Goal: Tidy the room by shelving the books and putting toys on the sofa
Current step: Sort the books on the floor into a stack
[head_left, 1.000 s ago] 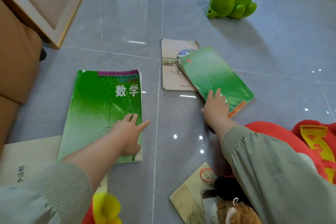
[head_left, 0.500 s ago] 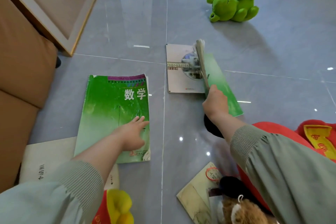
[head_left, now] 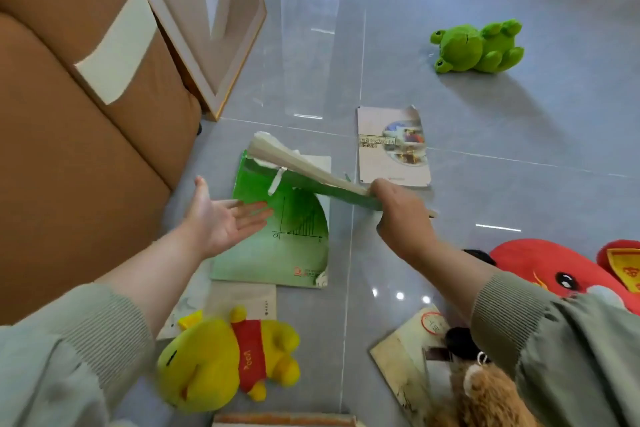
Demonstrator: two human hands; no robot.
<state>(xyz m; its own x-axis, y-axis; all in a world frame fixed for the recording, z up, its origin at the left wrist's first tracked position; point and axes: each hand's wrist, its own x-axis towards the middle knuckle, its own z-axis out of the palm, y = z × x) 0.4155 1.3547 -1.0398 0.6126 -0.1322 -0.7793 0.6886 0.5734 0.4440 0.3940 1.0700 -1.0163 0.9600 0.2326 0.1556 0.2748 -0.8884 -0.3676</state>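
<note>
Head view: the person's right hand (head_left: pixel 401 215) grips a green book (head_left: pixel 311 177) by one end, holding it above a green maths textbook (head_left: pixel 277 246) lying on the grey floor (head_left: pixel 485 184). The left hand (head_left: pixel 221 218) is spread, palm up, beneath. A yellow bear toy (head_left: pixel 225 357) lies nearby.

Five books (head_left: pixel 393 146), four plush toys (head_left: pixel 478 47).

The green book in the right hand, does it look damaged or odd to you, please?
Yes. The green book in the right hand has a frayed, dog-eared far corner, with a white strip dangling from its lower edge like torn binding.
</note>
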